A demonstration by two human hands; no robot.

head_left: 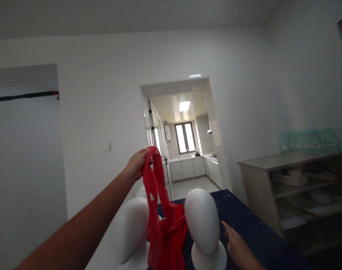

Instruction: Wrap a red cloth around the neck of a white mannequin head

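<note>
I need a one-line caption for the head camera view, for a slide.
Left hand lifts a sheer red fabric scarf between white foam mannequin heads; right hand rests nearby.

1 view only, from the head, so nothing is shared with a 2nd. It looks forward and only slightly down: ceiling and white wall fill the top, the hands sit low. The left hand (137,163) is raised near centre at arm's length, the forearm running in from the bottom-left corner. The right hand (238,247) is close at the bottom edge. Straight beyond the left hand the lens faces a doorway (184,138) into a far kitchen. The horizon tips; a shelf unit (297,187) sits right of the right hand.
</note>
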